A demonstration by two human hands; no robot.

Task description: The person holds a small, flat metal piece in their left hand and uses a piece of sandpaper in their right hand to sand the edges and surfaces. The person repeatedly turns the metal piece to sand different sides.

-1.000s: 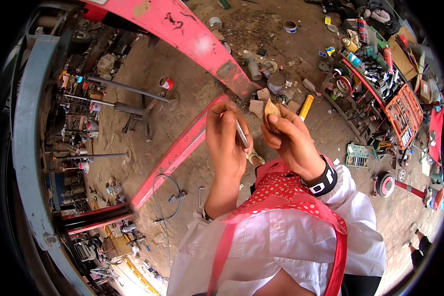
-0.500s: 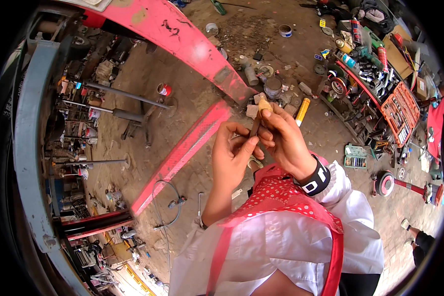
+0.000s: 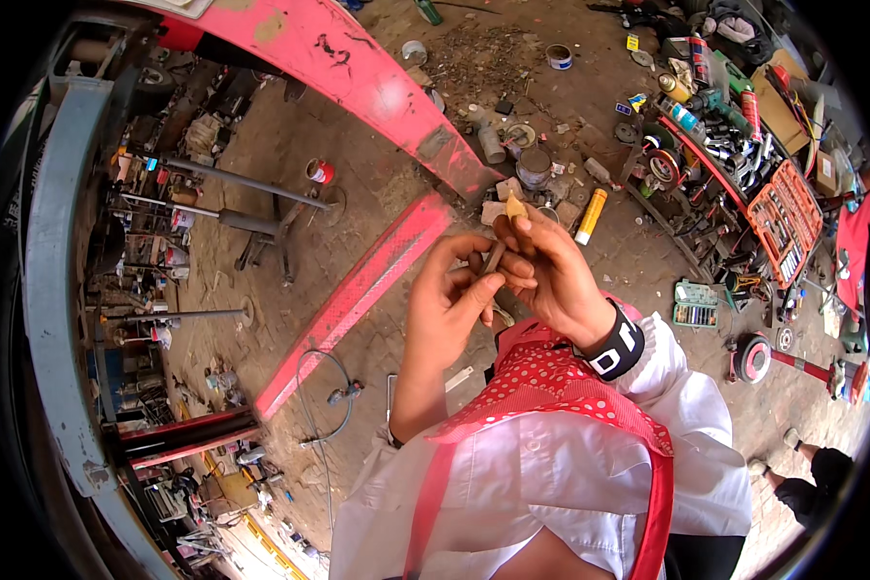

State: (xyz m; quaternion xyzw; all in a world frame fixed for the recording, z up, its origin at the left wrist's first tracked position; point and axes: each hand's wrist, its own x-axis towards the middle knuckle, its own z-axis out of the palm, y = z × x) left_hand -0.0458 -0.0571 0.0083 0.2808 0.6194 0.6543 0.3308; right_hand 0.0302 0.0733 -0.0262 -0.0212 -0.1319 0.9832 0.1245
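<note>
In front of my chest both hands are together. My left hand (image 3: 445,298) pinches a small, dark, narrow metal strip (image 3: 494,257) between thumb and curled fingers. The strip stands tilted, its lower part hidden by my thumb. My right hand (image 3: 556,275), with a black and white band at its wrist, is closed on a tan, pointed scrap (image 3: 516,207) that looks like folded sandpaper or cloth. The scrap sticks up above the right fingertips. My right fingers lie close beside the strip; whether they touch it I cannot tell.
Red lift arms (image 3: 358,300) lie ahead to the left, beside a blue-grey post (image 3: 63,290). A yellow tube (image 3: 592,215) lies beyond my right hand. Rightward are an orange socket case (image 3: 788,222), a green bit case (image 3: 696,304) and a person's legs (image 3: 802,474).
My left hand has shifted slightly left and the strip now tilts more to the right. The right hand has moved a little. At the lower right, the person's legs have come farther into view.
</note>
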